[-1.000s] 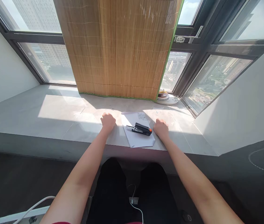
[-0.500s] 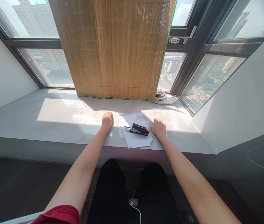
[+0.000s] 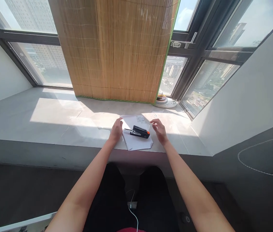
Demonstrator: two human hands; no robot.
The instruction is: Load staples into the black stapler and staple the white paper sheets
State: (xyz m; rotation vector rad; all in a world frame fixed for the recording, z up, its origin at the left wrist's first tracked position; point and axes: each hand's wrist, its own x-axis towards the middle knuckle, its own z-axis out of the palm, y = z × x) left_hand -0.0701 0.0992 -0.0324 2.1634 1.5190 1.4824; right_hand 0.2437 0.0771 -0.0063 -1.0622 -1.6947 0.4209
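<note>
White paper [image 3: 136, 143] with a small printed patch near its far edge lies on the pale window ledge. On top of it rests what looks like a black stapler [image 3: 140, 131], with an orange end on the right and a silver part sticking out on the left. My left hand [image 3: 116, 130] is at the paper's left edge, fingers loosely apart and partly hidden from above. To the right of the stapler, my right hand [image 3: 159, 129] holds nothing, its fingers stretched toward the paper's right edge.
A bamboo blind [image 3: 117, 54] hangs in front of the window down to the ledge [image 3: 54, 120]. Stacked plates [image 3: 163, 100] stand near the right window corner. Below, a white cable [image 3: 134, 214] runs between my legs.
Both hands have gone from closed fists on the ledge to loosened, opened fingers, nearer the paper's edges. The whole view has shifted slightly; the stapler stays on the paper.
</note>
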